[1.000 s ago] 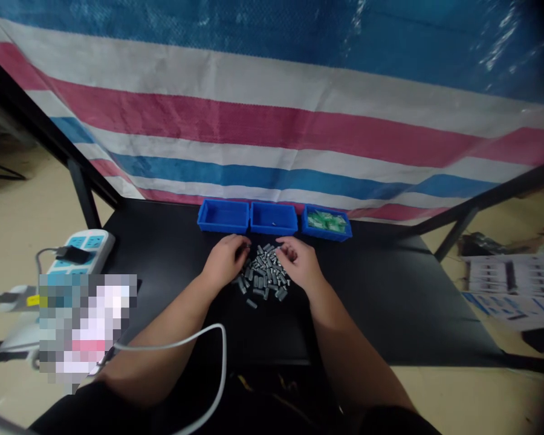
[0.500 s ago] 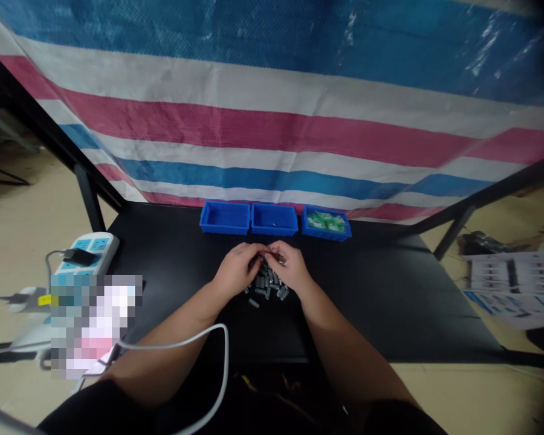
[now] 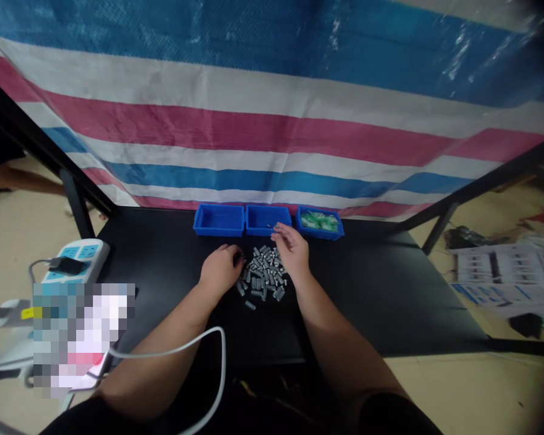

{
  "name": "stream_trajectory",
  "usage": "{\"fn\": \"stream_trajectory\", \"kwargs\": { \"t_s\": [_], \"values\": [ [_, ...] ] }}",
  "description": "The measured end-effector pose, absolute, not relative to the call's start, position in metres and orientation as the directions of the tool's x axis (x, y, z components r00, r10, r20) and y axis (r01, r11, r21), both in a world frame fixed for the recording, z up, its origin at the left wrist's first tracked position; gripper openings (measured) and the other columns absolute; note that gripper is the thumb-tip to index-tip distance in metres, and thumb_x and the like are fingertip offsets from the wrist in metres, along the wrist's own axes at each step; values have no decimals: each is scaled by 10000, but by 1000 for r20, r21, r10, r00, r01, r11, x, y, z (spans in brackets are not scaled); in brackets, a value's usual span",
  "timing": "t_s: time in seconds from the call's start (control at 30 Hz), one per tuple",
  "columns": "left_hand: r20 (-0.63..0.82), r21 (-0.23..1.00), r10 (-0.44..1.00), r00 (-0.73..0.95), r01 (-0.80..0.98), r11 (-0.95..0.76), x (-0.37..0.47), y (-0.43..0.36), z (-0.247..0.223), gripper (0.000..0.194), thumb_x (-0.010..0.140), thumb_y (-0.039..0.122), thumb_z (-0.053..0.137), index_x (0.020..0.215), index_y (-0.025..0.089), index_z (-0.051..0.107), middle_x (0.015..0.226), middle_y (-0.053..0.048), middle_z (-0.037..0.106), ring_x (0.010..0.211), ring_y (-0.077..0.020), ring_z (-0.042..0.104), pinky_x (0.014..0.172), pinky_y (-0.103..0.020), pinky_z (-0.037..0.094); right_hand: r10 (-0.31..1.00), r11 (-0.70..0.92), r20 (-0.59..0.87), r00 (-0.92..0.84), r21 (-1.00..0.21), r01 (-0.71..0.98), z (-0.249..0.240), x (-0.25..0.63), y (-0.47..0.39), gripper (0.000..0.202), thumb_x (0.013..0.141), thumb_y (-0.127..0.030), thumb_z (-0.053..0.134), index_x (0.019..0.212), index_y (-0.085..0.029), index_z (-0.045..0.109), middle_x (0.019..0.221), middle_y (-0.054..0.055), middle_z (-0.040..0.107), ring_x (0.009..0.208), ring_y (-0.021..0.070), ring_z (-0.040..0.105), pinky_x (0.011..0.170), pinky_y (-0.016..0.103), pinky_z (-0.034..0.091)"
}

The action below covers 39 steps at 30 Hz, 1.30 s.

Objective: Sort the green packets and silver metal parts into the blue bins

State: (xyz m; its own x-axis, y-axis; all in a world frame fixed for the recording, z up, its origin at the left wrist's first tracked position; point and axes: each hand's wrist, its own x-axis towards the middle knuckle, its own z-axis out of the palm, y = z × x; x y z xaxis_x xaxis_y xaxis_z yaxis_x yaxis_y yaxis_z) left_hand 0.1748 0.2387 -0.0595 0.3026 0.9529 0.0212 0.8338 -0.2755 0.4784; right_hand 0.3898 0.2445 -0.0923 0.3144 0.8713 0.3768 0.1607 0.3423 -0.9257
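A loose pile of small dark-grey cylindrical pieces with shiny metal ends [image 3: 265, 275] lies on the black table. My left hand [image 3: 221, 269] rests at the pile's left edge with curled fingers; what they close on is too dark to make out. Over the near rim of the middle blue bin [image 3: 268, 231] is my right hand [image 3: 292, 249], thumb and forefinger pinched together. Anything between those fingertips is too small to name. A tiny light piece [image 3: 269, 226] shows just beside them, inside the bin's outline.
Left of the middle bin stands another blue bin [image 3: 220, 231]; on its right, a third blue bin [image 3: 340, 232] holds green-and-clear packets [image 3: 320, 220]. A power strip [image 3: 79, 257] and white cable [image 3: 217, 350] are at left. Behind hangs a striped sheet [image 3: 254, 130]. A person's leg [image 3: 22, 178] shows far left.
My hands, together over the pile before, have parted. The right moved up to the middle bin's rim, and the left drew back to the pile's left side, uncovering more pieces.
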Motion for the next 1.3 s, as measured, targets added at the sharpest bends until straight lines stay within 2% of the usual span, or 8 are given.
{"fn": "stream_trajectory", "kwargs": {
  "t_s": [0.1, 0.2, 0.33, 0.43, 0.77, 0.93, 1.1, 1.3],
  "values": [
    [25, 473, 950, 311, 834, -286, 175, 239, -60, 218, 934, 328, 583, 1079, 250, 726, 1022, -50, 706, 905, -223, 692, 748, -313, 489, 864, 386, 424, 271, -904, 184, -90, 391, 246, 566, 921, -430, 686, 1439, -236, 566, 1342, 158, 672, 1080, 260, 733, 961, 467, 614],
    [21, 469, 949, 315, 835, -287, 175, 239, -61, 234, 938, 342, 582, 1101, 259, 727, 1042, -50, 712, 923, -227, 694, 743, -308, 487, 829, 465, 507, 234, -859, 214, -85, 390, 241, 586, 967, -383, 628, 1520, -271, 470, 1399, 149, 638, 1148, 257, 706, 990, 473, 600],
    [8, 466, 950, 313, 839, -281, 175, 239, -61, 250, 942, 352, 580, 1116, 271, 739, 1060, -56, 711, 912, -223, 692, 739, -304, 486, 781, 508, 592, 201, -788, 346, -74, 389, 230, 251, 970, -291, 613, 1202, -246, 697, 1131, 103, 725, 985, 223, 720, 891, 410, 612],
    [11, 465, 946, 324, 836, -292, 175, 240, -61, 246, 938, 347, 582, 1109, 279, 746, 1060, -53, 707, 914, -225, 690, 732, -304, 484, 780, 494, 612, 130, -730, 472, -67, 390, 224, 112, 945, -236, 622, 981, -227, 726, 925, 59, 715, 852, 195, 691, 791, 356, 586],
    [43, 471, 938, 343, 822, -322, 173, 241, -66, 194, 951, 346, 567, 1030, 280, 731, 1001, -46, 715, 886, -231, 685, 675, -310, 445, 839, 493, 542, -50, -719, 490, -69, 382, 218, 112, 922, -183, 618, 937, -222, 721, 827, 23, 702, 698, 146, 638, 665, 283, 518],
    [171, 579, 924, 341, 724, -374, 174, 241, -61, 149, 956, 302, 573, 965, 251, 713, 906, -38, 738, 883, -225, 684, 731, -312, 476, 873, 462, 479, -92, -750, 474, -74, 381, 217, 112, 922, -209, 621, 967, -222, 723, 852, 32, 728, 704, 150, 655, 648, 274, 518],
    [343, 751, 880, 328, 468, -467, 178, 238, -57, 189, 983, 340, 578, 1000, 225, 727, 992, -51, 770, 910, -203, 706, 810, -313, 521, 880, 454, 463, -102, -762, 461, -76, 381, 217, 182, 911, -236, 643, 1082, -222, 702, 848, 21, 717, 670, 135, 632, 649, 266, 524],
    [326, 847, 887, 328, 315, -428, 184, 235, -57, 213, 957, 365, 635, 1036, 212, 759, 999, -47, 790, 878, -183, 723, 823, -296, 558, 885, 451, 456, -91, -797, 402, -72, 379, 215, 242, 916, -263, 646, 1155, -226, 660, 951, 43, 751, 779, 155, 709, 724, 279, 574]
  ]
}}
